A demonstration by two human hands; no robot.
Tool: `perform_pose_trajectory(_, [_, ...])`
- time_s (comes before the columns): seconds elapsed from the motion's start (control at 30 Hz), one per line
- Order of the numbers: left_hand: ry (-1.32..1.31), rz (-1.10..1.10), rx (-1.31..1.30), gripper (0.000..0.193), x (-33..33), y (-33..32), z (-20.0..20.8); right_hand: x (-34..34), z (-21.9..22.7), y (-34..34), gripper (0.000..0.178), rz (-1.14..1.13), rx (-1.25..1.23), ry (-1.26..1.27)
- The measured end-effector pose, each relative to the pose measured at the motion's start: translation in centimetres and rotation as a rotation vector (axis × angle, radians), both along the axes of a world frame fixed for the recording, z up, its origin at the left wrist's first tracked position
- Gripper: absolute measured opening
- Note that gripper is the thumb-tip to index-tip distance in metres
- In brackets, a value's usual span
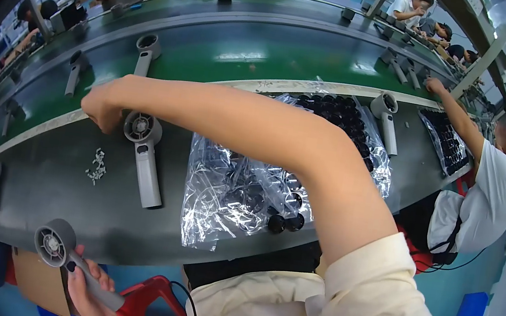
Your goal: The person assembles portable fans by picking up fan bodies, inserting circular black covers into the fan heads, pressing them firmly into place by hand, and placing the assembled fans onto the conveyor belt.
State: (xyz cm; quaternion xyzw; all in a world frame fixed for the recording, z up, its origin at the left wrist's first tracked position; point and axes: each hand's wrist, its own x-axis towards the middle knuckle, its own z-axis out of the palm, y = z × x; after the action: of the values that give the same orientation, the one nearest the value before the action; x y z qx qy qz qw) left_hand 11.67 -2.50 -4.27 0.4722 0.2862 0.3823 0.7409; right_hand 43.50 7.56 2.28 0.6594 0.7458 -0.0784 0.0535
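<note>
My left hand [88,293] is low at the left, wrapped round the handle of a grey handheld fan [55,243], whose round head points up and to the left. My right arm reaches across to the left over the bench. At its end, my right hand [104,101] has its fingers curled down above the bench's far edge; whatever they hold is hidden. Just beside that hand, another grey handheld fan [146,169] lies on the bench with its round grille facing up. A small scatter of white parts [96,167] lies to its left.
Clear plastic bags [217,185] with black round parts [276,224] lie under my right arm. Another fan [388,125] stands past them. Beyond the bench runs a green conveyor belt [235,55] carrying fans. A co-worker [492,159] sits at the right; a red frame [154,309] is near my left hand.
</note>
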Motion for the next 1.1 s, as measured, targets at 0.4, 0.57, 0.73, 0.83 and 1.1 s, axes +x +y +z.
perform_pose_trajectory(0.4, [-0.164, -0.470, 0.025, 0.036, 12.6, -7.7, 3.2, 0.6, 7.0, -27.3, 0.017, -0.250, 0.720, 0.766])
perform_pose_trajectory(0.57, [-0.123, -0.684, -0.062, 0.020, 15.2, -9.9, 2.7, -2.8, 7.8, -32.9, 0.014, -0.390, 0.630, 0.620])
perform_pose_trajectory(0.73, [-0.030, -0.660, -0.017, 0.018, 15.2, -11.2, 2.7, -2.7, 4.9, -32.3, 0.022, -0.195, 0.736, 0.474])
perform_pose_trajectory(0.83, [-0.002, -0.640, 0.021, 0.017, 15.3, -11.4, 2.5, -3.5, 3.9, -31.4, 0.020, -0.239, 0.731, 0.461])
perform_pose_trajectory(1.1, [0.098, -0.574, 0.127, 0.018, 14.8, -11.8, 2.0, -5.4, 4.0, -30.2, 0.019, -0.248, 0.721, 0.340])
